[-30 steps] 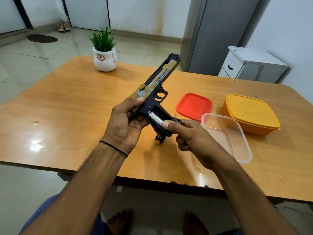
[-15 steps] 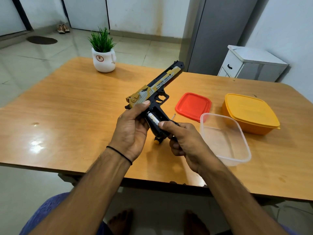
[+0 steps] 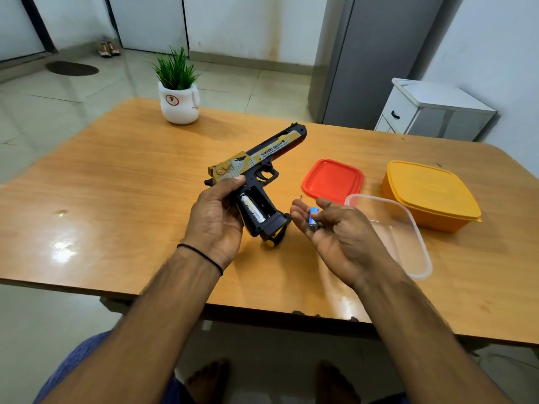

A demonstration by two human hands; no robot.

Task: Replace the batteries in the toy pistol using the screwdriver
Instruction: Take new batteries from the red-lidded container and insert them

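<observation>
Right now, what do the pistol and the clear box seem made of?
Pistol: probably moulded plastic, matte black frame, gold-painted slide with worn-looking patches. Clear box: translucent, slightly frosted plastic; the table shows through it.

**What the view keeps back**

Below the toy pistol's [image 3: 256, 158] grip only a yellow-and-black handle end [image 3: 272, 241] shows; the rest of that tool is hidden. The left hand [image 3: 214, 217] covers the grip's back, its fingers out of sight behind it. The right hand's [image 3: 335, 231] thumb partly covers a blue battery [image 3: 313, 218]. A tiny metal bit [image 3: 300, 196] near the fingertips is too small to name. The right wrist hides the clear container's [image 3: 408, 228] near corner. The tabletop [image 3: 116, 176] runs off the right edge.
</observation>
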